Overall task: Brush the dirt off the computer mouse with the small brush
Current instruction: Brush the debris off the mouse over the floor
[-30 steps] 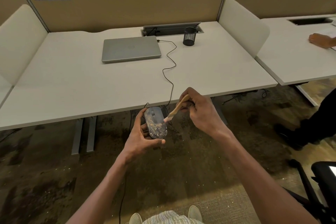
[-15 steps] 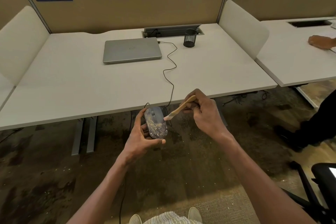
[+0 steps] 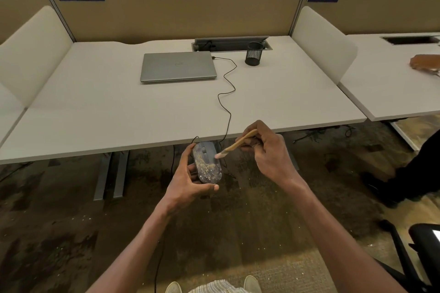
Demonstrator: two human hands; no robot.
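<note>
Left hand [image 3: 188,183] grips the mouse [image 3: 206,162] off the surface [image 3: 119,112], over the floor, likely so dirt drops clear. Right hand [image 3: 266,152] pinches the brush [image 3: 235,144], bristles at the mouse's right edge.

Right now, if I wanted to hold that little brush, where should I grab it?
Probably by the bare wooden handle of the brush, coming from the upper right, as the right hand does. The handle slants up to the right and the pale bristles point down-left at the mouse, which the left hand holds, so that end stays clean and free.
</note>
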